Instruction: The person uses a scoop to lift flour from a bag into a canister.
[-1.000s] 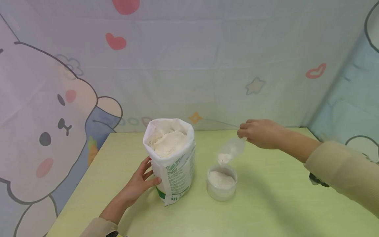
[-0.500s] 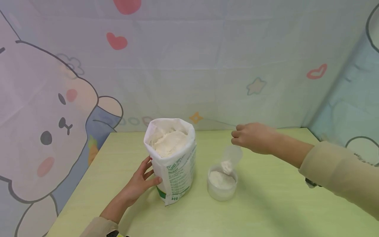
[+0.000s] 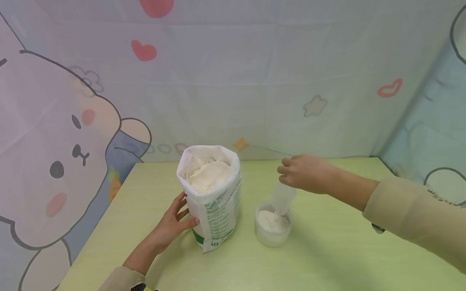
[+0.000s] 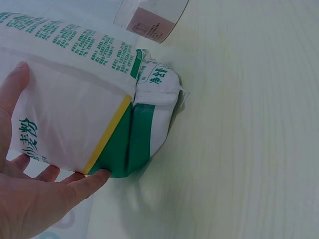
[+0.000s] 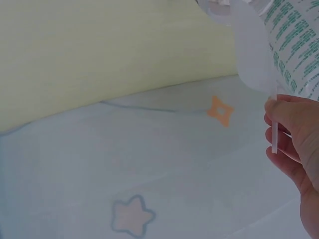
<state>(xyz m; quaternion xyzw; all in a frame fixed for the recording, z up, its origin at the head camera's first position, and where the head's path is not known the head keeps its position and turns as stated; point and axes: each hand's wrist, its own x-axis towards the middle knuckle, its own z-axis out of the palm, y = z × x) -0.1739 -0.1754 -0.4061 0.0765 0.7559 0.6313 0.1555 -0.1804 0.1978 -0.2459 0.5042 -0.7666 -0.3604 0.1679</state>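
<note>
An open-topped white bag of flour (image 3: 218, 218) stands upright on the table, its green print facing front. My left hand (image 3: 169, 228) rests against its left side with spread fingers, thumb on the front; the left wrist view shows the fingers (image 4: 92, 184) along the bag's edge. To the right of the bag stands a round clear tub (image 3: 272, 237), partly filled with white flour (image 3: 271, 220). My right hand (image 3: 303, 173) pinches the handle of a translucent plastic scoop (image 3: 283, 197), tipped down with its lower end in the tub's mouth. The right wrist view shows the thin handle (image 5: 274, 137) between thumb and fingers.
The pale green table (image 3: 346, 234) reaches back to a cloth backdrop (image 3: 233, 81) printed with hearts, stars and a cartoon animal. A pinkish label (image 4: 149, 25) shows on the tub in the left wrist view.
My right hand has moved left and down, and the scoop has tipped steeper into the tub. Flour seen in the scoop earlier has slid down into the tub. My left hand and the bag stay put.
</note>
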